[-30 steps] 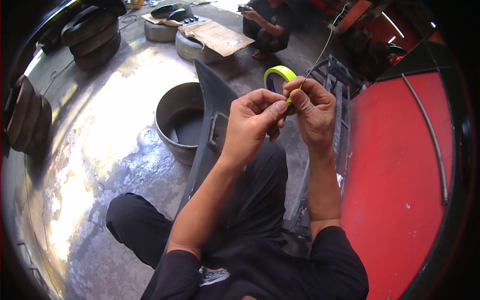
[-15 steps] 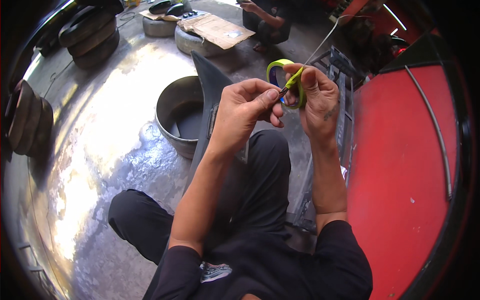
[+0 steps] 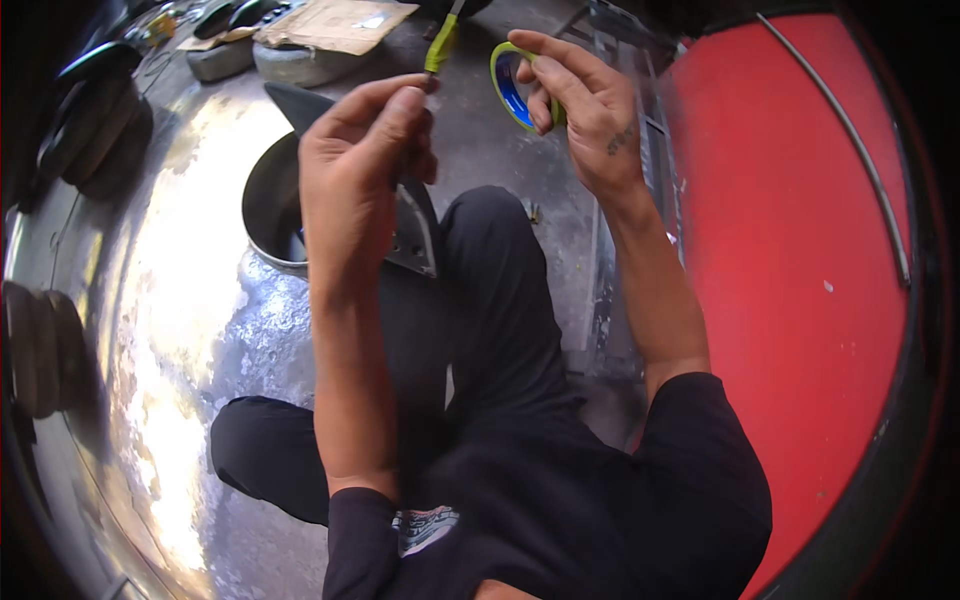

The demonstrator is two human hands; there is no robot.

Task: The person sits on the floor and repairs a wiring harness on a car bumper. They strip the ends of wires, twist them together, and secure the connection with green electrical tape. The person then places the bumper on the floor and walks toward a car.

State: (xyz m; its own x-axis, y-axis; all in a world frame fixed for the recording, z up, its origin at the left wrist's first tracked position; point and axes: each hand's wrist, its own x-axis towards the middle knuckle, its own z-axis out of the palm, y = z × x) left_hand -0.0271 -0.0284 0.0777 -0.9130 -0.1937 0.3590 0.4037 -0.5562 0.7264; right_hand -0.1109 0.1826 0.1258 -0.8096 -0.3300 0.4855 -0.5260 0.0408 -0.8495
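Note:
My left hand (image 3: 365, 150) pinches the lower end of a thin wire between thumb and fingertips. A band of bright yellow-green tape (image 3: 440, 45) is wrapped round that wire just above the fingers; its upper end runs out of the picture. Apart from it, to the right, my right hand (image 3: 590, 110) grips a roll of yellow-green tape (image 3: 512, 90) with a blue inner core. No strip of tape can be seen running between the roll and the wire. Beneath my left hand, a dark pointed panel (image 3: 412, 240) leans beside my knee.
An open round metal drum (image 3: 262, 200) stands on the shiny floor. Cardboard (image 3: 335, 25) lies over tyres (image 3: 300, 65) at the back. More stacked tyres (image 3: 95, 125) are at left. On the right, a grey tube (image 3: 845, 120) lies along a red panel (image 3: 780, 250), beside a metal frame (image 3: 630, 150).
My hands have moved apart. The left has gone leftward with the taped wire, and the tape roll has come away from the wire in my right hand. The whole view has shifted.

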